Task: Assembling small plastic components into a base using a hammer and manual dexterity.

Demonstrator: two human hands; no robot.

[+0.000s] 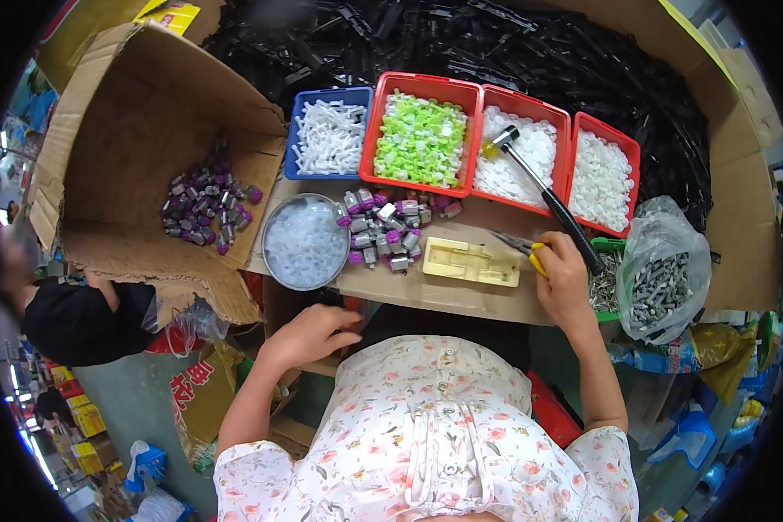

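My right hand (563, 274) is closed around the yellow handles of a pair of pliers (527, 247), whose jaws point left over the work board. Just left of the jaws lies a cream plastic fixture (471, 264) with moulded recesses. My left hand (315, 335) hovers at the board's front edge, fingers loosely apart, holding nothing. Beyond it stands a round metal bowl (305, 241) of translucent, pale pieces. Between bowl and fixture is a pile of small grey motors (390, 235) with purple ends. A hammer (552, 199) with a black grip rests across a red tray.
A blue tray (292, 165) of white pins and red trays (365, 167) of green and white parts line the back. Left is a cardboard box (104, 191) with more motors; right, a plastic bag (665, 222) of metal parts. Black parts (461, 43) fill a carton behind. A person (87, 322) is at left.
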